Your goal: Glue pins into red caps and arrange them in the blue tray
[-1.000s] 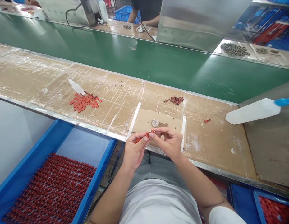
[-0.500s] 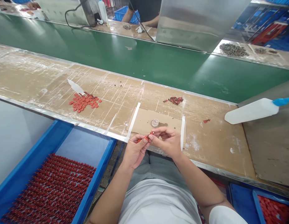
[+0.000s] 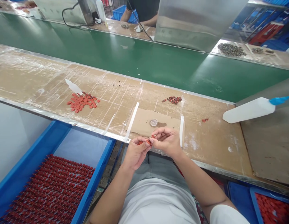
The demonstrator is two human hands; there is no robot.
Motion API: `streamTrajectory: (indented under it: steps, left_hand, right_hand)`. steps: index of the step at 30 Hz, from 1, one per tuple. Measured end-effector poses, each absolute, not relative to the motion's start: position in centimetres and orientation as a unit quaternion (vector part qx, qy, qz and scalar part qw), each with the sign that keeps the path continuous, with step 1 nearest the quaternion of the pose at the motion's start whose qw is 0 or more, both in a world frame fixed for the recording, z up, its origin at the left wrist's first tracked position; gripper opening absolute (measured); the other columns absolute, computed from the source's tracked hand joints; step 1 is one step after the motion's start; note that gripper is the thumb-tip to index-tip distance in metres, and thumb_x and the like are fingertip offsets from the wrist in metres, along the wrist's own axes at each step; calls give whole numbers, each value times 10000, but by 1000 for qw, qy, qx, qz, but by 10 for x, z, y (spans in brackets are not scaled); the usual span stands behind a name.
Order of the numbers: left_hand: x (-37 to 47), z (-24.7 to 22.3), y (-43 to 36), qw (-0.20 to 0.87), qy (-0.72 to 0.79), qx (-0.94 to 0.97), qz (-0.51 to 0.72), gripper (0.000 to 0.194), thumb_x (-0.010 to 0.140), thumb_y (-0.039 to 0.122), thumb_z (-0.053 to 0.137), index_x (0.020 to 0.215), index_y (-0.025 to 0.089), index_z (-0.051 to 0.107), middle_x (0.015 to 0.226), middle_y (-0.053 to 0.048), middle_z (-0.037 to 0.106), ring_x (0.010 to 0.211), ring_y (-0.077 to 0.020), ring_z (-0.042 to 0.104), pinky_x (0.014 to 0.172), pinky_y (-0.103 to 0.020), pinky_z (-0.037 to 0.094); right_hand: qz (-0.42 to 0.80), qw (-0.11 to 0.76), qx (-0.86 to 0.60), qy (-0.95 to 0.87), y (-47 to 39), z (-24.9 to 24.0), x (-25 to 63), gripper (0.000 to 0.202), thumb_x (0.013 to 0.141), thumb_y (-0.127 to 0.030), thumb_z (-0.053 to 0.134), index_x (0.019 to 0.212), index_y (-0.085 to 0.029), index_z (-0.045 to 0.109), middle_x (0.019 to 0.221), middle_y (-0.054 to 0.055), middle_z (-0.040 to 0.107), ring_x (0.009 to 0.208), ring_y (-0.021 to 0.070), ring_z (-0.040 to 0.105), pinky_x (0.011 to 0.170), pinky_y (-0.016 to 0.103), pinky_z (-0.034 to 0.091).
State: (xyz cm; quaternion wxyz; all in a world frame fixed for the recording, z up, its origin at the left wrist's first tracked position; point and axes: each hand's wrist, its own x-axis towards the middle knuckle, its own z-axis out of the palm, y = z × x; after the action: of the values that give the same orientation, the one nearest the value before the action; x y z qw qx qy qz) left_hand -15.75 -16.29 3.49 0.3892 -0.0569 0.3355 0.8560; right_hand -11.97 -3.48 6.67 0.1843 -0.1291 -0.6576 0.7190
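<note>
Over the table's front edge, my left hand (image 3: pixel 136 153) is closed around red discs (image 3: pixel 148 142), one showing at its fingertips. My right hand (image 3: pixel 169 143) pinches a small red part (image 3: pixel 153 136) right against that disc; fingers hide where the two meet. Just beyond my hands, a small clear round dish (image 3: pixel 154 122) rests on a taped cardboard sheet (image 3: pixel 142 118), beside a dark wet-looking stain. Farther back lies a heap of small red-and-dark parts (image 3: pixel 174 100). Loose red discs (image 3: pixel 79 104) are spread to the left, touching a white nozzle-shaped piece (image 3: pixel 73 86).
A white bottle with a blue tip (image 3: pixel 249 110) lies at right near a metal panel (image 3: pixel 268 140). Below left, a blue tray (image 3: pixel 104 158) holds rows of red pieces. A green belt (image 3: pixel 126 59) runs behind the table; across it a person's arms (image 3: pixel 150 21) show.
The small red part and the disc at my fingertips have shifted slightly, with the disc showing more. The whole view has moved a little; both hands stay together in the same place.
</note>
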Motion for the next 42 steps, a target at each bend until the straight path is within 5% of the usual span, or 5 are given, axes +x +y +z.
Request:
streamTrajectory:
  steps: [11,19,28,42]
  left_hand:
    - [-152,36,-155,420,331,-22,844,98,657,111,775,672,172,700,783,-8,747,749,-95,698,669,-139,551]
    - [-150,39,-140,450,340,-38,825,79,672,115,765,709,156,708,812,-39,753,789,-112,703,714,-158,551]
    - [-145,40,-124,467,345,-27,813,83,654,111,775,680,160,713,801,-37,755,773,-111,703,682,-142,545]
    - [-134,36,-99,441,383,-54,810,104,726,158,732,829,145,744,865,-39,754,800,-87,696,739,-108,536]
  right_hand:
    - [689,185,-162,-682,-25,68,-105,149,545,-193,763,663,-177,673,496,-2,649,409,108,587,406,181,506]
    - [641,260,-174,-701,-14,60,-90,275,597,-157,747,865,-190,696,541,-34,628,481,85,597,470,162,513]
    - [645,247,-159,-706,2,62,-80,310,618,-156,738,924,-187,707,527,-43,608,467,84,583,461,171,507]
    - [599,325,-196,-705,18,48,-63,270,674,-182,762,932,-205,688,696,4,719,598,132,669,597,247,577]
